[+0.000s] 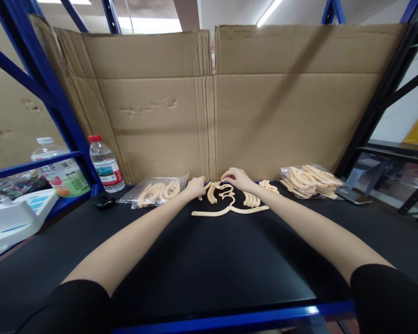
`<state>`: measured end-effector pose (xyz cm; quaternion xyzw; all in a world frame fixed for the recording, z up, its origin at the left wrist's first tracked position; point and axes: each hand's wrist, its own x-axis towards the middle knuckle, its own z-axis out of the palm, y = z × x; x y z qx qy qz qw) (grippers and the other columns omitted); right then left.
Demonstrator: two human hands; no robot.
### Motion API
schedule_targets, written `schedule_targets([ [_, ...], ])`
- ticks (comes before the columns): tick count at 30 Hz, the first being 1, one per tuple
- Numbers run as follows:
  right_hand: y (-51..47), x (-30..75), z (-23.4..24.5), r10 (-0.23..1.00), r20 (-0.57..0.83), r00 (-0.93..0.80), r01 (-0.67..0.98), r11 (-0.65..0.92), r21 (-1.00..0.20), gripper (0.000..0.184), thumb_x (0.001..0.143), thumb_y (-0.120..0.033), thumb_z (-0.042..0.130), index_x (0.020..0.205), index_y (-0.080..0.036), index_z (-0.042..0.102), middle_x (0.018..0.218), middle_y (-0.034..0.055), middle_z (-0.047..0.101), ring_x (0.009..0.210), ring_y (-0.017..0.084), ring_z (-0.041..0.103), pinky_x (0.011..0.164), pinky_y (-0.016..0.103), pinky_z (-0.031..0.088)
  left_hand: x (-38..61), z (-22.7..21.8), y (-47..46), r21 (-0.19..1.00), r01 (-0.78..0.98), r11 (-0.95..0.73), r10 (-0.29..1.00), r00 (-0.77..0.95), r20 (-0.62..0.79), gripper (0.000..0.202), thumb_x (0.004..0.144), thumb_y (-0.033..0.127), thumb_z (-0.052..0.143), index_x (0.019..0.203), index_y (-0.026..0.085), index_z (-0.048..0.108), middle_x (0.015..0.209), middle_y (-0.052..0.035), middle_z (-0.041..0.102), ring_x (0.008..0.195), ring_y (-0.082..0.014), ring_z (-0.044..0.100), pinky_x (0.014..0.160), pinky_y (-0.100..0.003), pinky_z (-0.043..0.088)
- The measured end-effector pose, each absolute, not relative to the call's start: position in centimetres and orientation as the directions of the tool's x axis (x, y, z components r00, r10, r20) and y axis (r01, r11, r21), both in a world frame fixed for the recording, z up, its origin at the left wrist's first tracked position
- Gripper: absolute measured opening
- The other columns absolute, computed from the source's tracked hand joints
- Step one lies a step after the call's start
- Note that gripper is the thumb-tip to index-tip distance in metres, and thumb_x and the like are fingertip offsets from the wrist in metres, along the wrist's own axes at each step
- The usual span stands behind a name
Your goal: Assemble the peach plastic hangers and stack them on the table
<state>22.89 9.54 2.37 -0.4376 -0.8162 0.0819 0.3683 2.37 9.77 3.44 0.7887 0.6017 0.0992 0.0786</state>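
Head | clear bags (128,196): pale pieces (159,191) inside | hands (196,187) (238,178): at loose pieces (212,194), grasp unclear

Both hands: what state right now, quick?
Left hand: curled beside pale curved pieces; grip cannot be told.
Right hand: partly curled near those pieces; grip cannot be told.

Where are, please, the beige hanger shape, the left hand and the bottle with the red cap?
Beige hanger shape (225,211): head view, on its left arm, near the middle.
Left hand (196,187): head view, on its back.
Bottle with the red cap (107,170): head view, on its label.
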Motion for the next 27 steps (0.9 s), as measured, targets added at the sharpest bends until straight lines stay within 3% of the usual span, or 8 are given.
schedule_targets([
  [5, 9.9, 23.3, 2.3, 0.807, 0.541, -0.236, 0.586, 0.562, -0.583, 0.018, 0.081, -0.009, 0.053, 0.078, -0.016, 0.069, 0.086, 0.0046, 0.064, 0.062, 0.01, 0.061, 0.067, 0.025, 0.049, 1.6, 3.3, 10.0, 0.299, 0.923, -0.244, 0.97, 0.228, 0.086, 0.03, 0.092, 0.03, 0.058, 0.118, 0.016, 0.056, 0.117, -0.0092, 0.058, 0.1, -0.0226, 0.061, 0.083, -0.042, 0.053],
  [10, 10.0, 22.6, 2.7, 0.844, 0.464, -0.269, 0.509, 0.533, -0.676, 0.021, 0.079, -0.004, 0.051, 0.076, -0.016, 0.068, 0.062, 0.0001, 0.065, 0.057, 0.012, 0.065, 0.06, 0.022, 0.052, 1.1, 3.9, 9.4, 0.419, 0.882, -0.216, 0.976, 0.186, 0.112, 0.029, 0.092, 0.03, 0.058, 0.117, 0.015, 0.056, 0.116, -0.009, 0.059, 0.098, -0.0221, 0.061, 0.083, -0.042, 0.053],
  [14, 10.3, 22.3, 4.0, 0.853, 0.448, -0.269, 0.462, 0.522, -0.717, 0.015, 0.073, -0.005, 0.06, 0.067, -0.017, 0.069, 0.059, -0.0003, 0.067, 0.058, 0.014, 0.066, 0.065, 0.026, 0.053, 0.9, 4.5, 8.5, 0.575, 0.797, -0.186, 0.983, 0.145, 0.117, 0.026, 0.092, 0.029, 0.058, 0.113, 0.015, 0.058, 0.112, -0.0082, 0.061, 0.095, -0.0211, 0.062, 0.081, -0.04, 0.054],
  [18, 10.4, 22.9, 5.6, 0.874, 0.445, -0.196, 0.391, 0.486, -0.782, 0.01, 0.069, -0.008, 0.068, 0.064, -0.016, 0.069, 0.057, 0.0004, 0.067, 0.056, 0.015, 0.066, 0.068, 0.03, 0.054, 1.0, 4.8, 6.7, 0.768, 0.608, -0.201, 0.978, 0.167, 0.123, 0.02, 0.092, 0.025, 0.058, 0.107, 0.012, 0.059, 0.103, -0.007, 0.064, 0.088, -0.0185, 0.064, 0.075, -0.036, 0.056],
  [22, 8.6, 24.2, 6.5, 0.897, 0.428, -0.113, 0.24, 0.443, -0.864, 0.006, 0.071, -0.02, 0.072, 0.069, -0.015, 0.069, 0.065, 0.0052, 0.07, 0.064, 0.017, 0.069, 0.071, 0.033, 0.057, 1.3, 4.4, 3.4, 0.901, 0.366, -0.232, 0.961, 0.23, 0.154, 0.011, 0.089, 0.01, 0.05, 0.098, 0.012, 0.055, 0.094, -0.0074, 0.067, 0.086, -0.0155, 0.068, 0.081, -0.03, 0.056],
  [27, 2.9, 25.1, 4.5, 0.923, 0.38, -0.066, 0.045, 0.383, -0.923, 0.026, 0.07, -0.038, 0.074, 0.08, -0.014, 0.071, 0.082, 0.0094, 0.073, 0.082, 0.02, 0.07, 0.085, 0.037, 0.056, 1.7, 2.1, -1.1, 0.954, 0.134, -0.27, 0.925, 0.31, 0.218, 0.013, 0.089, 0.024, 0.051, 0.096, 0.018, 0.042, 0.097, -0.0071, 0.068, 0.091, -0.0176, 0.069, 0.085, -0.034, 0.056],
])
